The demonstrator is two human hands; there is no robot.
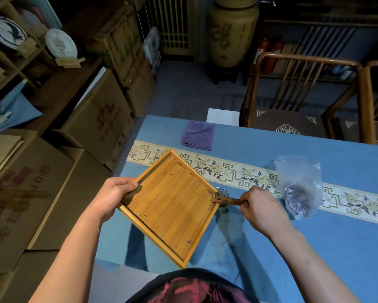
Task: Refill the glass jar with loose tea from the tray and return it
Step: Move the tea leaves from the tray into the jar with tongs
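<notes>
Left hand [112, 196] grips the square bamboo tray [172, 206] by its edge, tilted above the blue tablecloth [336, 237]. Right hand [260, 206] pinches a slim wooden scoop [227, 200], its tip at the tray's lower corner. The round glass jar [222, 193] stands right under that corner, mostly hidden.

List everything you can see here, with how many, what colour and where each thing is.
bamboo tray: one, honey yellow, tilted above the table, nearly empty
glass jar: one, clear, under the tray's right corner, mostly hidden
wooden scoop: one, brown, at that corner
plastic bag: one, clear, dark tea inside, right on the table
cloth: one, purple, folded, far edge
table: one, blue with patterned runner
chairs: two, brown, beyond the table
cardboard boxes: several, tan, left
ceramic urn: one, cream, back
left hand: grips the tray
right hand: grips the scoop
</notes>
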